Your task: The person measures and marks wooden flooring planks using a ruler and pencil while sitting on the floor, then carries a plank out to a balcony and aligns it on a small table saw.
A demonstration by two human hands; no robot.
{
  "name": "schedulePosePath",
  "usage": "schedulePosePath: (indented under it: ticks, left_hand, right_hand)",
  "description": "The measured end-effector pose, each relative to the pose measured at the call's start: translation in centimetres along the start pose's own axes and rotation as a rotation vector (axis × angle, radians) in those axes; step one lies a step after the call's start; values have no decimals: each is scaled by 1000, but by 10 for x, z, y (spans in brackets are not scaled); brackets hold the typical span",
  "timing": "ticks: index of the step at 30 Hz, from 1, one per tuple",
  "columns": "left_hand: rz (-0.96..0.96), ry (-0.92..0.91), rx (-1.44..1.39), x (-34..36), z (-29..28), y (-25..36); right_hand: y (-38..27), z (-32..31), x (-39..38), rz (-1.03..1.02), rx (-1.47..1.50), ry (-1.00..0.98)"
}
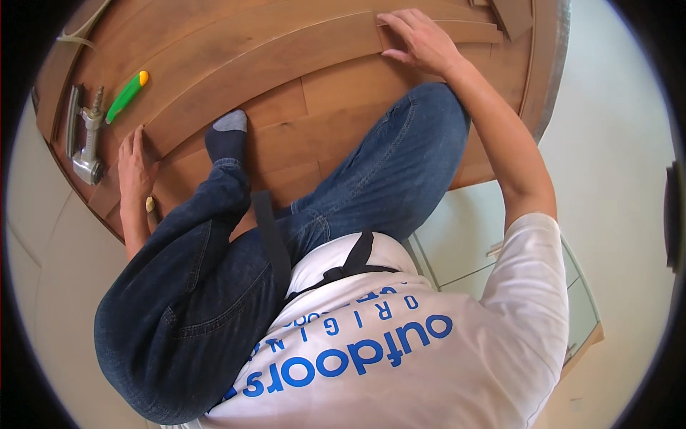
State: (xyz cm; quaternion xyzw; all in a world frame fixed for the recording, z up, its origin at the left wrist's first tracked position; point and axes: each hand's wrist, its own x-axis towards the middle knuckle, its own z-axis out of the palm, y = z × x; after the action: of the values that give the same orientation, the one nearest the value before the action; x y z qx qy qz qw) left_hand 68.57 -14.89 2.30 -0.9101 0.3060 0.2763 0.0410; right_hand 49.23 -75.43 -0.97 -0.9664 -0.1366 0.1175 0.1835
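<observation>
A long brown wooden plank lies on the plank floor, running from near my left foot up toward the top. My left hand is at its left end, fingers stretched out beside the end edge and thumb apart. At the plank's far right end, my right hand spans its width, with fingers at the upper edge and thumb at the lower one. Another narrow plank continues to the right from under that hand. My socked foot rests against the lower edge of the long plank.
At the left lie a silver air nailer and a green-handled tool with a yellow end. A small yellowish handle end shows beside my left wrist. A loose board is at the top right. Beyond the floor's dark edge is pale ground.
</observation>
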Motion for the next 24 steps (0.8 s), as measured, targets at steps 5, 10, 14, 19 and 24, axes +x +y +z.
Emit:
schedulePosePath:
  ticks: [5,10,14,19,24]
  left_hand:
    - [7,4,13,0,-1,-2]
    - [3,0,26,2,-3,-1]
    - [-10,-5,35,2,2,-2]
    - [-25,9,24,0,2,-3]
    - [-19,34,-7,-1,1,-1]
  right_hand:
    - [-11,-11,21,20,-41,-112]
    - [-13,-17,31,-12,-79,-153]
    - [-14,-8,29,90,33,-184]
    - [-7,-3,14,92,-3,-36]
    - [-1,3,0,114,-37,14]
